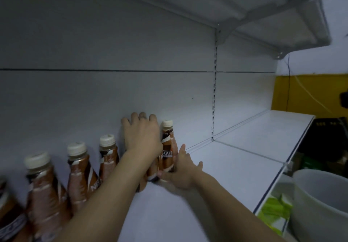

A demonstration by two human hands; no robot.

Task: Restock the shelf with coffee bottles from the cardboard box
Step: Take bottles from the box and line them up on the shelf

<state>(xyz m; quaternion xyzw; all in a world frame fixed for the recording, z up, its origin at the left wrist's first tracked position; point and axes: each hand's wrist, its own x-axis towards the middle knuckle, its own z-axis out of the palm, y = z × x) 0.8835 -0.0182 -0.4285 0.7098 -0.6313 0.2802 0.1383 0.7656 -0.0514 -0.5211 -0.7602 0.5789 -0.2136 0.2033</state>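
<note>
Our right hand (pixel 180 174) is wrapped round the bottom of the last bottle (pixel 167 147), thumb on one side and fingers on the other. This coffee drink stands on the shelf (pixel 235 166), close to the back wall (pixel 113 91). Our left hand (pixel 141 136) is just beside it, laid over the top of a second bottle (pixel 151 174). We see only the bottom of that one, so we cannot tell if the left hand grips it or just rests on it. A row of bottles (pixel 79 170) stands past the left hand, close by our left arm. The cardboard box is not in sight.

What could go wrong? The two bottles by our hands are packed very close. If we push one too hard, it could bump the next and make the whole row fall. If we let go while a bottle leans, it could tip over. When we pull back, our left arm could knock the row.
</note>
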